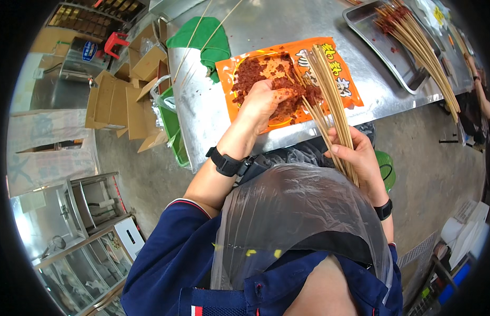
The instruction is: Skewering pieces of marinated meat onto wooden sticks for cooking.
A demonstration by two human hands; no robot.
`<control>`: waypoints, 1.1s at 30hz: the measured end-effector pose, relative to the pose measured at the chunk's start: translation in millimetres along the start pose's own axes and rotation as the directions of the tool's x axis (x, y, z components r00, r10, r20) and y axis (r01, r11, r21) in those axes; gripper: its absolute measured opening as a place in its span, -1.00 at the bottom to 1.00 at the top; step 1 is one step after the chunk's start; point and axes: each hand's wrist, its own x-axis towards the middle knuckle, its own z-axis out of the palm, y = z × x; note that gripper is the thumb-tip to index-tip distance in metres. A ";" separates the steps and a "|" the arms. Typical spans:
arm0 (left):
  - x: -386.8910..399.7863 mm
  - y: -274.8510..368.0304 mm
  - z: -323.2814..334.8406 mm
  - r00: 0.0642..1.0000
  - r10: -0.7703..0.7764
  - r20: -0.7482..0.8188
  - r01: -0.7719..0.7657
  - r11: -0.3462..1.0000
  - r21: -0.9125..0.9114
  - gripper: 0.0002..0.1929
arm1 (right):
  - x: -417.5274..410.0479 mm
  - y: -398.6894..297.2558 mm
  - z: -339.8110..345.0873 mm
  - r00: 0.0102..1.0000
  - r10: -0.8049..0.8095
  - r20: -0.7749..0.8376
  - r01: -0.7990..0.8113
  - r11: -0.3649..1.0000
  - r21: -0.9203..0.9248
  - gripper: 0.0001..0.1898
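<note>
My left hand presses its fingers into a dark red, crumbly paste or chopped meat, on an orange printed plastic bag laid flat on the steel table. Red smears mark its thumb. Beneath those fingers lie the coated tips of a few skewers. My right hand is closed around a bundle of bamboo skewers at the near table edge. Some skewers in that bundle slant apart toward the paste. Two loose thin sticks lie to the left, across a green cloth.
A metal tray at the right holds skewers with red-coated ends that overhang the steel table. Left of the table stand a green crate and open cardboard boxes. A person's arm shows at the far right.
</note>
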 end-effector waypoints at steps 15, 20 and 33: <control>20.1 0.3 -17.0 0.988 0.050 -0.147 -0.020 0.980 0.198 -0.84 | -4.0 0.3 -14.5 0.997 -0.062 0.047 0.049 0.971 0.235 -0.53; 27.1 12.7 -44.0 0.945 0.239 -0.224 -0.106 0.869 0.483 -0.78 | 1.5 9.1 -28.5 0.992 -0.128 0.002 0.119 0.930 0.349 -0.50; 47.0 16.0 -47.8 0.932 0.361 0.034 -0.138 0.267 0.954 -0.66 | 6.6 11.8 -39.8 0.975 -0.220 0.040 0.152 0.785 0.601 -0.36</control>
